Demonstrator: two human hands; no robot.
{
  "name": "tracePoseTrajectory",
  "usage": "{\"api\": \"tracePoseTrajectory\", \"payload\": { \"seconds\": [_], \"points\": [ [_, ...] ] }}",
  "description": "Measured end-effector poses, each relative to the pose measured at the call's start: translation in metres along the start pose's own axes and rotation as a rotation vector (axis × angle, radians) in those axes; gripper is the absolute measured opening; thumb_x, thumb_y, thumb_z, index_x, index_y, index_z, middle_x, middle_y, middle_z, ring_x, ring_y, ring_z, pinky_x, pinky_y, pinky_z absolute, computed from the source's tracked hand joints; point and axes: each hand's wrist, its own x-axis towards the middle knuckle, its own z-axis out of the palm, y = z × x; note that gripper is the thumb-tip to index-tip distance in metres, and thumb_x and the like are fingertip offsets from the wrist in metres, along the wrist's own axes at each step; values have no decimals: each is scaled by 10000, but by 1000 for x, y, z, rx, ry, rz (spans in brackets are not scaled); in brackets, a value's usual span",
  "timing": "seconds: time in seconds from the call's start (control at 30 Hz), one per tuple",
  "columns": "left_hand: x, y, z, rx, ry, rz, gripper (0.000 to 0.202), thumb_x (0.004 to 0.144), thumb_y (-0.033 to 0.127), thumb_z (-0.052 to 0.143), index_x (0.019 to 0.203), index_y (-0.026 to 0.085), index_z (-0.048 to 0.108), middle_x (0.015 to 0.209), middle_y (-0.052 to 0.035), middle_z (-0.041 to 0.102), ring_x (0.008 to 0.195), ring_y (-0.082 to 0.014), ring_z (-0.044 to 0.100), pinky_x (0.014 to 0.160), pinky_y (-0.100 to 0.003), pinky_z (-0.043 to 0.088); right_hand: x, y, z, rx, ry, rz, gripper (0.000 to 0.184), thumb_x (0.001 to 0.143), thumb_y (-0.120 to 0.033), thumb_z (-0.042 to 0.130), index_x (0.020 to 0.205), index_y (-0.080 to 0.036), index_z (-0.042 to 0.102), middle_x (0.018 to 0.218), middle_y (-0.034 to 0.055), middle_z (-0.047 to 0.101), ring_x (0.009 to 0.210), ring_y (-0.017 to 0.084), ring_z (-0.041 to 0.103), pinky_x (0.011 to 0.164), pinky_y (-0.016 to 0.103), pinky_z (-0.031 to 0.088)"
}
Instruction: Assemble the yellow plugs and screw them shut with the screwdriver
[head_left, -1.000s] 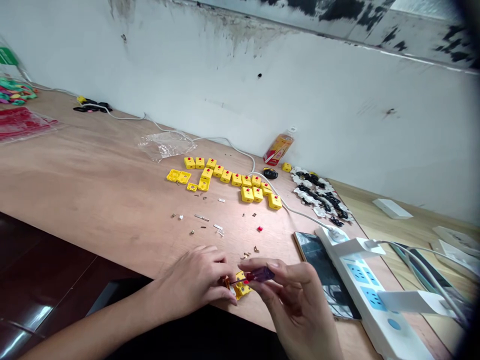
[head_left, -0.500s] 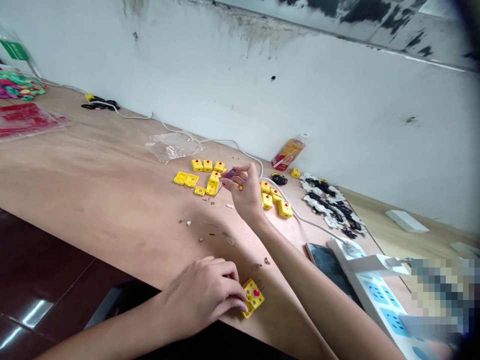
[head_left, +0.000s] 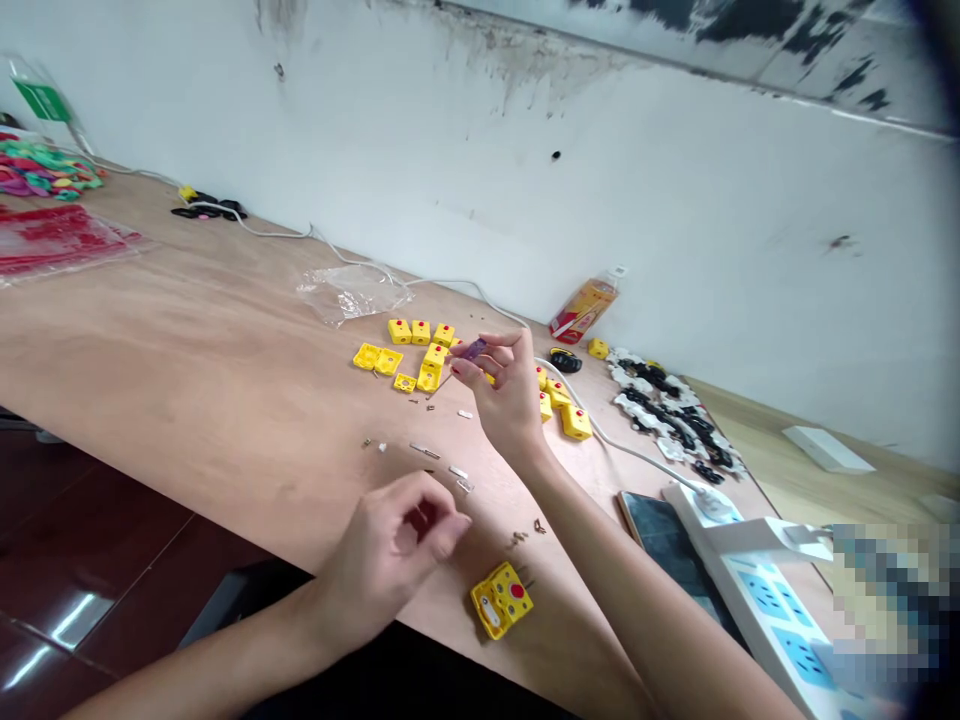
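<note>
My left hand [head_left: 401, 560] is raised just off the table's front edge, fingers curled in and thumb near the fingertips. Its hollow shows nothing held. Right of it lies a yellow case [head_left: 501, 600], opened up, with a red button, a white piece set inside and thin metal prongs at its far side. My right hand [head_left: 506, 390] reaches further out, closed round the purple handle of a small screwdriver [head_left: 474, 349]. The screwdriver's thin shaft slants down to the left, near yellow case parts [head_left: 429, 376]. Small screws, white pieces and slim metal bits [head_left: 426, 451] lie scattered between the hands.
Several yellow cases with red buttons [head_left: 576, 421] stand beyond my right hand. A clear plastic bag [head_left: 352, 293], an orange-labelled bottle [head_left: 585, 310] and a white cable lie towards the wall. At right are black and white parts [head_left: 667, 410], a phone [head_left: 679, 555] and a power strip [head_left: 780, 600].
My left hand has lifted off the yellow case and moved up and left, uncovering the white piece in it. The right hand keeps the screwdriver at nearly the same place.
</note>
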Motion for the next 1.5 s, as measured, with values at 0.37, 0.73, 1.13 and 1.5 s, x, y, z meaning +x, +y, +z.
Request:
{"api": "tracePoseTrajectory", "payload": {
  "seconds": [0.37, 0.73, 1.13, 1.5],
  "points": [
    [13, -3, -5, 41, 62, -87, 259, 927, 357, 720, 1124, 193, 760, 935, -43, 795, 789, -181, 752, 692, -254, 601, -96, -87, -37, 125, 112, -126, 332, 910, -45, 669, 1074, -285, 509, 1004, -27, 774, 934, 156, 780, 831, 328, 672],
    [2, 5, 9, 235, -99, 42, 108, 967, 221, 654, 1002, 213, 755, 898, 18, 768, 743, -123, 715, 643, -176, 569, -138, -95, -54, 70, 164, -209, 495, 878, 105, 595, 1152, -301, 526, 1050, -36, 776, 964, 135, 775, 743, 242, 671],
    [-3, 1, 13, 385, -194, 226, 141, 1012, 160, 575, 1057, 168, 709, 907, -10, 742, 749, -124, 693, 694, -206, 533, -148, -91, -61, 63, 7, -142, 495, 927, 88, 526, 1201, -324, 522, 1107, -11, 754, 1032, 141, 761, 792, 265, 673],
    [-14, 8, 17, 414, -317, 320, 280, 943, 335, 740, 1176, 202, 660, 1083, -48, 656, 962, -197, 656, 837, -291, 532, -182, -100, -68, 26, 92, -135, 544, 893, 119, 566, 1248, -293, 556, 1101, 11, 769, 1008, 164, 774, 802, 286, 695]
  ]
}}
